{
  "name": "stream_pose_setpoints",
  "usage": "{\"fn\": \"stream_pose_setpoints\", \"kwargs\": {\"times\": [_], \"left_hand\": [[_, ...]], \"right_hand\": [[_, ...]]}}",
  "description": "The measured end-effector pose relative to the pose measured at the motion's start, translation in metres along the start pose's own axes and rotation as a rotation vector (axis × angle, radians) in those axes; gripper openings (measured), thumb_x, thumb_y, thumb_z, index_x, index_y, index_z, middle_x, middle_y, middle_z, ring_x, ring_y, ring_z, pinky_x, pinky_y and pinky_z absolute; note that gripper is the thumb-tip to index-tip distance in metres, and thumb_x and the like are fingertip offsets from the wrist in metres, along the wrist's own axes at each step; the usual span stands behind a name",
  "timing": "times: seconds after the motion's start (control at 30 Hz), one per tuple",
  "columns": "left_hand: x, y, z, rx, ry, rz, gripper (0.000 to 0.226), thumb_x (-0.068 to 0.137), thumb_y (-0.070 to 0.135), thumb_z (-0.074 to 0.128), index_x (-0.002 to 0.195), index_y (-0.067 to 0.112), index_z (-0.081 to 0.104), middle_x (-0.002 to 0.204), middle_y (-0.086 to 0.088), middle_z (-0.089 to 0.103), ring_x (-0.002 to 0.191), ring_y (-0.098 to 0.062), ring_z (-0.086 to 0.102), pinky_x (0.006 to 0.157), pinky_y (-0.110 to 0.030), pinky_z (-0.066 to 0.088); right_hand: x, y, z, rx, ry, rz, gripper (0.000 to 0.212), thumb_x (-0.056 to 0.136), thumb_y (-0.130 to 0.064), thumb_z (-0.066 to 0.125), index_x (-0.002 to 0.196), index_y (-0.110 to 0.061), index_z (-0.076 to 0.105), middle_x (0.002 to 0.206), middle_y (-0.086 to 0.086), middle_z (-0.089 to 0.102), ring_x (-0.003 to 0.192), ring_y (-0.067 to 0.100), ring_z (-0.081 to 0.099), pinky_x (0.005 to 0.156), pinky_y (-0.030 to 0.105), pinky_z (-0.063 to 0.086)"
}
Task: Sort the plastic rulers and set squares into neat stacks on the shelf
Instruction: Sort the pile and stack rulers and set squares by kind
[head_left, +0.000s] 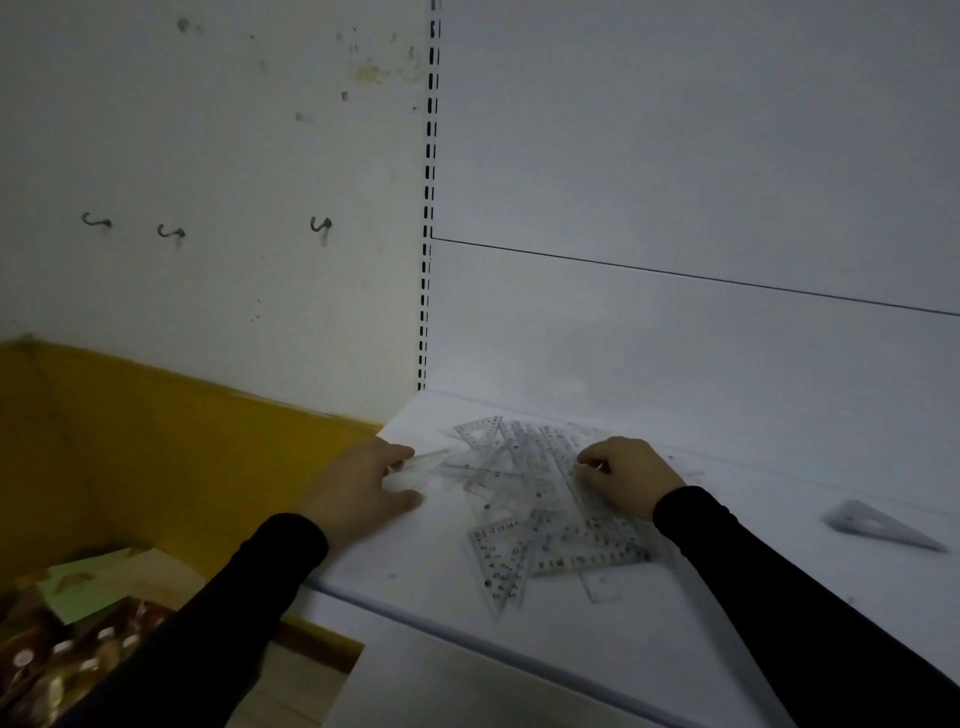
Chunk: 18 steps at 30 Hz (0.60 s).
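Note:
A loose heap of clear plastic rulers and set squares (535, 499) lies on the white shelf (447, 587), near its left end. One clear set square (501, 558) sticks out at the heap's front. My left hand (363, 488) rests at the heap's left edge, fingers pinching the end of a clear ruler (426, 460). Over the heap's right side my right hand (628, 475) has its fingers curled on the rulers; whether it grips one is unclear. A lone set square (883, 525) lies apart at the far right.
A yellow cardboard box (156, 441) stands left of the shelf, with packets and paper inside at the lower left. The shelf's slotted upright (428, 208) rises at the back corner. Three hooks (171, 231) hang on the left wall.

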<state>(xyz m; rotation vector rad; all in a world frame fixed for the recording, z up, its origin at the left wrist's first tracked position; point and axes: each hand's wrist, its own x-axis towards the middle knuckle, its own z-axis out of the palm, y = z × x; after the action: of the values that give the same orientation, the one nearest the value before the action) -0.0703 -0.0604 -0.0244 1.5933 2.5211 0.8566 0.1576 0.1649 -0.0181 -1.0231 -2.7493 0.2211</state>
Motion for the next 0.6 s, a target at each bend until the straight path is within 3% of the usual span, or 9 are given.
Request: {"fn": "stream_pose_setpoints", "kwargs": {"times": [0.1,0.3,0.37,0.5,0.6], "left_hand": [[-0.001,0.004,0.001,0.008,0.000,-0.001,0.053,0.083,0.037,0.069,0.131,0.021,0.053,0.115,0.003,0.055,0.095,-0.009,0.048,0.079,-0.019,0.033],[0.001,0.012,-0.001,0.030,-0.001,0.004,0.053,0.083,0.037,0.069,0.130,0.020,0.054,0.115,0.002,0.056,0.094,-0.010,0.049,0.079,-0.019,0.036],[0.001,0.015,-0.002,0.045,-0.002,0.012,0.053,0.084,0.037,0.068,0.131,0.021,0.053,0.116,0.002,0.056,0.094,-0.010,0.049,0.080,-0.019,0.036],[0.002,0.024,0.000,0.037,0.001,0.041,0.055,0.084,0.038,0.068,0.133,0.021,0.051,0.118,0.002,0.056,0.093,-0.007,0.047,0.080,-0.017,0.034],[0.002,0.033,0.006,0.033,-0.013,0.104,0.056,0.085,0.039,0.066,0.135,0.021,0.049,0.122,0.002,0.054,0.094,-0.005,0.045,0.080,-0.015,0.032]], "right_hand": [[0.004,0.002,0.000,-0.023,0.043,-0.022,0.029,0.099,-0.019,0.040,0.113,-0.007,0.062,0.114,0.009,0.066,0.101,0.026,0.059,0.091,0.036,0.045],[0.009,0.016,-0.004,0.107,0.094,0.037,0.037,0.094,-0.003,0.038,0.126,-0.014,0.053,0.108,0.011,0.065,0.096,0.026,0.058,0.083,0.030,0.045],[0.006,0.019,-0.006,0.191,0.126,0.026,0.033,0.097,-0.013,0.040,0.127,-0.016,0.055,0.114,0.011,0.062,0.101,0.025,0.057,0.084,0.027,0.041],[-0.009,0.026,-0.018,0.280,0.079,0.036,0.042,0.088,-0.043,0.060,0.126,-0.028,0.055,0.103,0.000,0.054,0.085,0.012,0.053,0.082,0.022,0.037],[-0.028,0.027,-0.025,0.255,0.079,0.033,0.051,0.081,-0.048,0.066,0.127,-0.028,0.056,0.102,-0.003,0.050,0.078,0.002,0.051,0.080,0.020,0.036]]}}
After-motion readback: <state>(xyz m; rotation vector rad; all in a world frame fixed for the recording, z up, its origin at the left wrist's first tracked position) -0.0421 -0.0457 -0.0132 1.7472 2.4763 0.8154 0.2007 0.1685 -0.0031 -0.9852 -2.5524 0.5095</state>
